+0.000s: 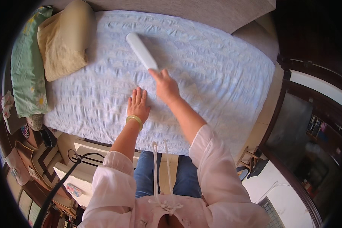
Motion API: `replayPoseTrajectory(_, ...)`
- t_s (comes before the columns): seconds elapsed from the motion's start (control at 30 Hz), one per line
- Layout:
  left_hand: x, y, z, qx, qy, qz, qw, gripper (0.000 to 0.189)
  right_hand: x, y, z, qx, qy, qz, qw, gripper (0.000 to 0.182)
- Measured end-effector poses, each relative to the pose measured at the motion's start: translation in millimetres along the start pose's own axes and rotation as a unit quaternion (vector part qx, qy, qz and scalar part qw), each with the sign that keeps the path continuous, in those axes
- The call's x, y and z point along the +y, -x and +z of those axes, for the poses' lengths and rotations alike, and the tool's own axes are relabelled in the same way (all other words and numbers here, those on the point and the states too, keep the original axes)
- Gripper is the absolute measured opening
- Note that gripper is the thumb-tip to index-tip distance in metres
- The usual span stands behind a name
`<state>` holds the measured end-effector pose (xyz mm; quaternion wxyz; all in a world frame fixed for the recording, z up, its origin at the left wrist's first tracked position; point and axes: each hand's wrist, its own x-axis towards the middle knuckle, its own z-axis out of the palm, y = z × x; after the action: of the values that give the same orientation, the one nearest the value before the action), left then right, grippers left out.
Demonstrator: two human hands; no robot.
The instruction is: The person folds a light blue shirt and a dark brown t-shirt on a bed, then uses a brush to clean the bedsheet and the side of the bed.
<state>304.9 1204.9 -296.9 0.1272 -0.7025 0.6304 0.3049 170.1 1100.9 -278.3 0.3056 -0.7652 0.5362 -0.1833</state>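
A pale blue quilted bedspread (205,85) with puckered rows covers the bed in front of me. My right hand (167,87) grips the near end of a long white bed brush (141,50), its index finger stretched along it. The brush lies slanted on the bedspread and points away to the upper left; its underside is hidden. Flat on the cover, fingers together and pointing away from me, rests my left hand (138,105). A pale green bangle (134,120) circles that wrist. The left hand holds nothing.
At the bed's left end lie a folded beige blanket (59,61), partly blurred, and a green floral pillow (30,77). A grey upholstered backrest (188,11) borders the far side. A dark wooden cabinet (296,122) stands on the right. A black cable (59,182) crosses at lower left.
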Motion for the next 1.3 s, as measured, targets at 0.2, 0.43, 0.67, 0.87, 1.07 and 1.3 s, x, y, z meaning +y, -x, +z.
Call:
replayPoseTrajectory(0.2, -3.2, 0.8, 5.8, 0.006, 0.003, -0.009, 1.0, 0.078, 110.8, 10.9, -63.7, 0.205, -0.049, 0.144, 0.967, 0.056)
replayPoseTrajectory(0.43, -3.3, 1.6, 8.1, -0.001, -0.009, -0.021, 1.0, 0.078, 117.8, 107.2, -104.9, 0.341, 0.065, 0.303, 0.888, 0.053)
replayPoseTrajectory(0.67, 9.3, -0.2, 1.4, 0.006, -0.03, -0.019, 0.999, 0.081, 36.4, 124.3, -29.7, 0.058, -0.011, 0.033, 0.998, 0.056)
replayPoseTrajectory(0.87, 13.0, -0.4, 5.1, 0.012, -0.04, -0.041, 0.998, 0.081, 126.7, 130.6, -86.7, 0.104, 0.064, 0.119, 0.985, 0.055)
replayPoseTrajectory(1.07, 25.8, -7.7, 6.4, 0.02, -0.034, -0.051, 0.998, 0.079, 256.0, 226.8, -199.1, 0.367, 0.162, 0.412, 0.819, 0.06)
replayPoseTrajectory(1.3, 89.2, 4.1, 16.7, 0.119, -0.03, 0.035, 0.992, 0.078, 157.8, 279.0, -133.5, 0.254, 0.054, 0.165, 0.952, 0.054)
